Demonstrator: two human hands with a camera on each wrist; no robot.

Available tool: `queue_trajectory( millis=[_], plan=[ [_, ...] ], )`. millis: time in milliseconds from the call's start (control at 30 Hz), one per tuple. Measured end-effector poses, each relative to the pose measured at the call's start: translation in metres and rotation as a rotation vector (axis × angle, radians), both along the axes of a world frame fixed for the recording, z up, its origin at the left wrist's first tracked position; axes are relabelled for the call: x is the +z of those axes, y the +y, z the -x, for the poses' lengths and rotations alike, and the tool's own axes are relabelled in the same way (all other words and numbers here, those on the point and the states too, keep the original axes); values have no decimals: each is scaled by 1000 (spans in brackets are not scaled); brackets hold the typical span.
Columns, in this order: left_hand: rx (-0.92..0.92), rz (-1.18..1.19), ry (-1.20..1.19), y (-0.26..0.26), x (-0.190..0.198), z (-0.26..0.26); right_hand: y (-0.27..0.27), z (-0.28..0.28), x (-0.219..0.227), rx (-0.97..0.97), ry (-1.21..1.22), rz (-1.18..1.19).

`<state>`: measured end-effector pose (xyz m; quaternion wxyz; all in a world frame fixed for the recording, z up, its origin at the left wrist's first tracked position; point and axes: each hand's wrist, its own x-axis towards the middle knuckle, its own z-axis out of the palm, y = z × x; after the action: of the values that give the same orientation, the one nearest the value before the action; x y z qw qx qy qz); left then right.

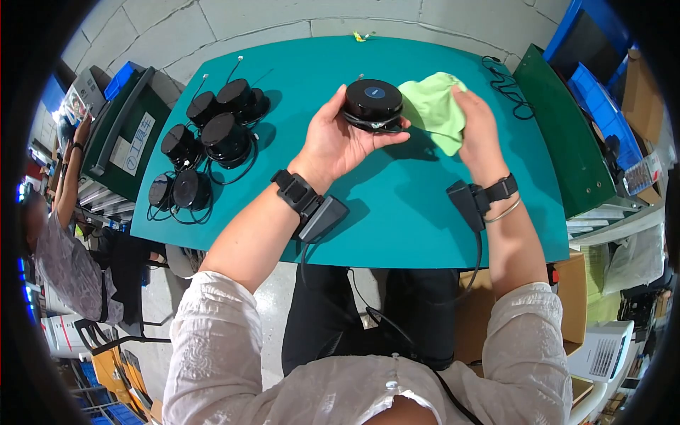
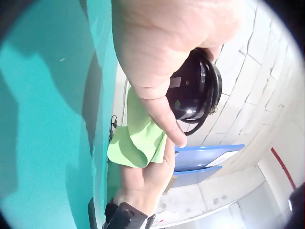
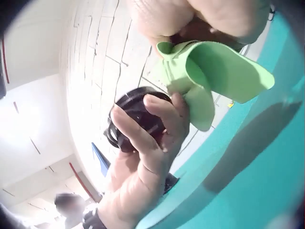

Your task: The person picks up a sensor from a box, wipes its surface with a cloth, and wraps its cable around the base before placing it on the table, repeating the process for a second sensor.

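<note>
A round black device (image 1: 372, 100) with a small blue label on top is gripped in the left hand (image 1: 336, 142), raised over the green table. Its cable is wound about the base, seen in the left wrist view on the device (image 2: 193, 90). The right hand (image 1: 479, 134) pinches a light green cloth (image 1: 438, 110), which hangs beside the device's right side. In the right wrist view the left fingers curl round the device (image 3: 138, 117) and the cloth (image 3: 205, 76) droops in folds from the right hand (image 3: 200, 19).
Several similar black devices (image 1: 225, 138) with cables stand at the table's left. A black cable (image 1: 506, 88) lies at the right, a yellow tag (image 1: 360, 37) at the back edge. Green cabinets (image 1: 563, 134) flank the table (image 1: 397, 227). Another person (image 1: 71, 262) is at far left.
</note>
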<state>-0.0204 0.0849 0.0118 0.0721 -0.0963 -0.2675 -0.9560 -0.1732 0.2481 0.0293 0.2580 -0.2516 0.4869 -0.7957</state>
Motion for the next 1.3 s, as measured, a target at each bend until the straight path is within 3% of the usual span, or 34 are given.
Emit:
queue_trajectory(
  millis=[167,233,267,333,400,500,567,700,767,900,1200,1300],
  plan=[
    [53,-37,-21,-3,-2,1,10,44,-14,-248,-37,31],
    [46,-42,-31,-2,-2,1,13,42,-11,-336,277,-247],
    [50,-42,-27,-2,-1,1,11,37,-10,-333,281,-245],
    [76,-9,-39,0,0,0,3,13,-10,-230,532,-357],
    [91,1,-49,3,3,-2,0,-9,-9,-27,613,-371],
    [85,-2,-40,1,1,-2,-5,-39,-3,53,824,-197],
    [63,24,-37,1,1,-3,-4,-46,5,132,1244,-143],
    [74,35,-90,7,5,-5,-5,-42,6,191,1257,-161],
    [76,208,-171,9,5,-6,-7,-41,4,259,1304,-140],
    [71,250,-220,10,5,-7,-6,-41,3,276,1307,-127],
    [-17,274,-165,13,2,-2,-3,-35,-3,291,1074,-233],
    [-49,273,-129,12,1,-2,-5,-33,-5,197,1039,-196]
  ],
)
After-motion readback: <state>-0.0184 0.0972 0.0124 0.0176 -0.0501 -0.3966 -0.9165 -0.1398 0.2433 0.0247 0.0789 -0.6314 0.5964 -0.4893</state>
